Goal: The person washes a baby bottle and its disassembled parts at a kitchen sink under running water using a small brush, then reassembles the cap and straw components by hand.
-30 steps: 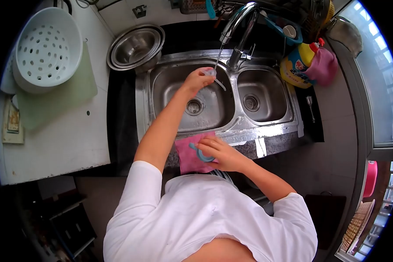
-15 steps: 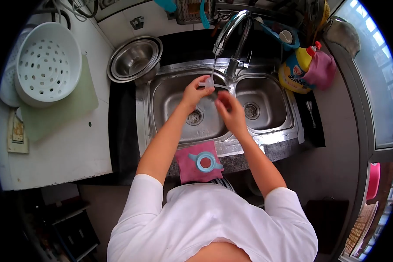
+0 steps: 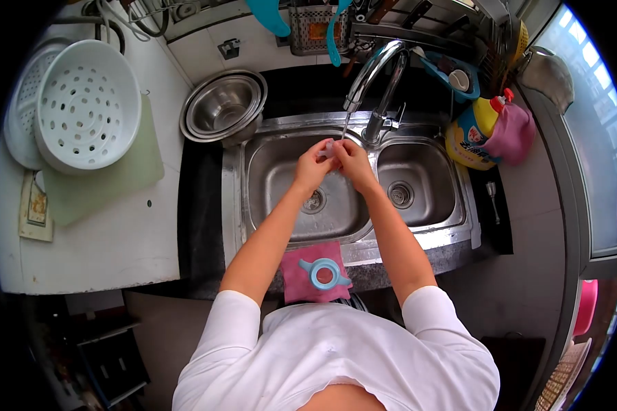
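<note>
My left hand (image 3: 312, 168) and my right hand (image 3: 354, 164) meet over the large sink basin (image 3: 271, 161), just below the faucet (image 3: 371, 72). Both are closed on a small translucent whitish piece (image 3: 328, 149), mostly covered by the fingers, so its exact kind does not show. A thin stream of water (image 3: 345, 127) falls from the spout close to the fingertips. Near my body, a light blue ring with two side handles (image 3: 324, 274) lies on a pink cloth (image 3: 295, 277) at the counter's front edge.
Stacked steel bowls (image 3: 223, 109) stand left of the sink. A white perforated basket (image 3: 89, 103) rests on a green board (image 3: 134, 171). To the right are the smaller basin (image 3: 418, 164), a yellow detergent bottle (image 3: 469, 140) with a pink cloth over it, and a small metal utensil (image 3: 493, 202).
My right hand has moved in from beside the translucent piece and now closes on it against my left hand. The whole view has shifted slightly down and right.
</note>
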Action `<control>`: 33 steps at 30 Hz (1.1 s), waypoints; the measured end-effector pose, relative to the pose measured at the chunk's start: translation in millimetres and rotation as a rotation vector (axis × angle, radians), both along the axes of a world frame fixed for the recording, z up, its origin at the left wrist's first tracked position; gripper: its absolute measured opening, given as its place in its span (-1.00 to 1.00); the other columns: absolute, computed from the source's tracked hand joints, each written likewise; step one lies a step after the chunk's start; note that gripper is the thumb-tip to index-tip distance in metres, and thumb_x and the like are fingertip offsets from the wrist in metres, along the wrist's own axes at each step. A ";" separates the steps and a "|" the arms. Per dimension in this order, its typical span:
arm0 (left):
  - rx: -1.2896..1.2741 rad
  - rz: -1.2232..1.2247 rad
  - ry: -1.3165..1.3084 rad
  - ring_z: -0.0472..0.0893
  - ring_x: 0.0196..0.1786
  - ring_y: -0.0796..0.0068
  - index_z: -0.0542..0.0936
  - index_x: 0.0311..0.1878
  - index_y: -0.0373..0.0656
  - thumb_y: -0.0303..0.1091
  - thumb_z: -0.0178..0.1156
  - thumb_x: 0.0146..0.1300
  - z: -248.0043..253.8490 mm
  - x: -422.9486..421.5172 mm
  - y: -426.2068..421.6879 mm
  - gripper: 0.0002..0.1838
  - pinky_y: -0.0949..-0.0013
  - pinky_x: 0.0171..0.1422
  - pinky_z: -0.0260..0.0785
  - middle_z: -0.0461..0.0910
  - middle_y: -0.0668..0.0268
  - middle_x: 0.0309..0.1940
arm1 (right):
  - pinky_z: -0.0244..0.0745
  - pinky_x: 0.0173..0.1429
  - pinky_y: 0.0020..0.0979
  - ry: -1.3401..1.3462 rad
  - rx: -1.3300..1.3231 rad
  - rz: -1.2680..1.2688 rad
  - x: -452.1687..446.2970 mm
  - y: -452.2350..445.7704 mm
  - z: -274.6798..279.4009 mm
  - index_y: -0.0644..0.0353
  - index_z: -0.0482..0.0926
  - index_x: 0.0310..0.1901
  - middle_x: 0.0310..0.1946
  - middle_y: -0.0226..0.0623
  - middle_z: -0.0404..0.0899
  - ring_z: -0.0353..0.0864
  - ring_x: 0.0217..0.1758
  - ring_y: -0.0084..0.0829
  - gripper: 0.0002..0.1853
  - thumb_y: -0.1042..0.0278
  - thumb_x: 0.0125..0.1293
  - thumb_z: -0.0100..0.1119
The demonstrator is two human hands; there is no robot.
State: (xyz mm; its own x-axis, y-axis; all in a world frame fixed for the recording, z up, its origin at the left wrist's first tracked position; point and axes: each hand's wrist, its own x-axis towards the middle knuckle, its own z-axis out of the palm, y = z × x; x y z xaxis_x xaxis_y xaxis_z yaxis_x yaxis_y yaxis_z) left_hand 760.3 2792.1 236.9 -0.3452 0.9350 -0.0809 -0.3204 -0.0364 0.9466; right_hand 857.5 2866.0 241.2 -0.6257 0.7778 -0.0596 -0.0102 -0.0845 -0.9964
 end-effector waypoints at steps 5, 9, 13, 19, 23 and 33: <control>-0.043 0.025 0.121 0.53 -0.15 0.51 0.36 0.11 -0.24 -0.58 0.08 0.15 1.2 16.1 0.5 -0.58 0.49 -0.06 0.45 0.50 0.28 -0.16 | 0.14 -0.60 -0.65 -0.246 0.140 -0.067 -4.9 12.1 -1.6 0.20 0.48 -0.36 -0.60 -0.53 0.41 0.25 -0.63 -0.73 -0.69 0.09 0.28 0.00; 0.027 0.045 0.039 0.55 -0.21 0.53 0.37 0.10 -0.24 -0.55 0.12 0.13 -0.1 14.8 0.1 -0.58 0.52 -0.14 0.45 0.53 0.29 -0.21 | 0.15 -0.58 -0.65 -0.243 0.097 0.025 3.4 14.5 7.1 0.22 0.47 -0.34 -0.60 -0.53 0.39 0.25 -0.62 -0.72 -0.73 0.16 0.30 -0.03; 0.007 -0.048 -0.028 0.56 -0.21 0.47 0.35 0.10 -0.30 -0.51 0.11 0.16 1.8 2.3 -1.6 -0.59 0.50 -0.08 0.46 0.52 0.26 -0.23 | 0.27 -0.44 -0.60 -0.035 0.046 0.239 21.4 12.8 13.5 0.26 0.44 -0.20 -0.51 -0.46 0.41 0.30 -0.55 -0.64 -0.84 0.40 0.29 -0.09; 0.015 0.000 0.071 0.55 -0.20 0.51 0.35 0.10 -0.29 -0.48 0.15 0.15 5.3 1.1 -4.3 -0.57 0.50 -0.08 0.46 0.52 0.26 -0.21 | 0.27 -0.30 -0.63 0.092 -0.120 0.307 26.5 11.6 12.7 0.24 0.45 -0.13 -0.44 -0.49 0.43 0.33 -0.39 -0.68 -0.80 0.37 0.28 -0.06; -0.029 0.078 0.286 0.58 -0.26 0.54 0.42 0.04 -0.21 -0.44 0.20 0.08 -3.2 2.5 -2.1 -0.59 0.51 -0.23 0.45 0.57 0.28 -0.31 | 0.25 -0.39 -0.65 0.020 -0.128 0.218 16.7 9.9 7.8 0.19 0.47 -0.22 -0.46 -0.51 0.43 0.34 -0.45 -0.69 -0.79 0.22 0.28 -0.02; 0.081 0.034 0.234 0.54 -0.13 0.49 0.35 0.11 -0.25 -0.44 0.17 0.10 4.4 3.9 -3.8 -0.53 0.48 -0.05 0.39 0.52 0.28 -0.14 | 0.25 -0.51 -0.61 -0.167 0.139 0.201 16.5 21.8 23.3 0.24 0.46 -0.42 -0.64 -0.47 0.38 0.31 -0.60 -0.67 -0.69 0.15 0.31 -0.06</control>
State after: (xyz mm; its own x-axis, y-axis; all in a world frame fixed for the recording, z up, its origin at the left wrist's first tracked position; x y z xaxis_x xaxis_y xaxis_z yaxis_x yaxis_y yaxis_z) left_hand 764.2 2788.3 241.3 -0.3770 0.9227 0.0802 -0.0897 -0.1225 0.9884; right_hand 874.1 2887.7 264.5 -0.7584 0.6474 -0.0757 0.1578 0.0696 -0.9850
